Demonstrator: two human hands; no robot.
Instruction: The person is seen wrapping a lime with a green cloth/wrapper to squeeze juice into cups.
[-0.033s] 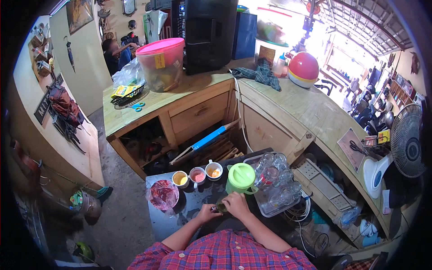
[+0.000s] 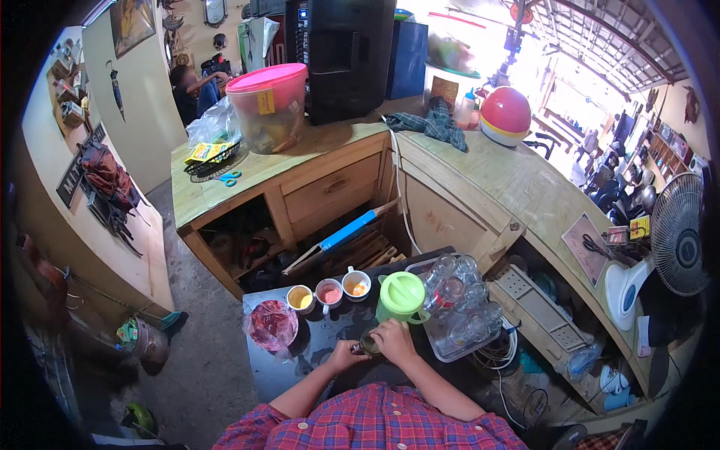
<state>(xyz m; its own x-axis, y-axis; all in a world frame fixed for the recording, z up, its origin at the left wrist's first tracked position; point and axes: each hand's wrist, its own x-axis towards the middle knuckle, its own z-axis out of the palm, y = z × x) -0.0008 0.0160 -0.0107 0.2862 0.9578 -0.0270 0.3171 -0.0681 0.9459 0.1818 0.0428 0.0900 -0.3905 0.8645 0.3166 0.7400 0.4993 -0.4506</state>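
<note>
My left hand (image 2: 345, 355) and my right hand (image 2: 394, 341) meet low over the dark table (image 2: 270, 375), in front of a green lidded pitcher (image 2: 402, 294). A small greenish, see-through vessel like a glass (image 2: 370, 345) is between them, with my right fingers curled round its side. The closed left fingers touch its left side by a small dark reddish piece I cannot make out. Beyond stand three white cups: one with yellow contents (image 2: 301, 299), one with pink (image 2: 329, 292) and one with orange (image 2: 356, 283). Left of them lies a red bowl in clear plastic (image 2: 272, 325).
To the right, a clear tray (image 2: 451, 351) holds several glass mugs (image 2: 472, 328), close to my right arm. A wooden counter (image 2: 517, 176) wraps round the far side, bearing a pink-lidded tub (image 2: 267, 105), a black speaker (image 2: 341, 60) and a fan (image 2: 679, 236).
</note>
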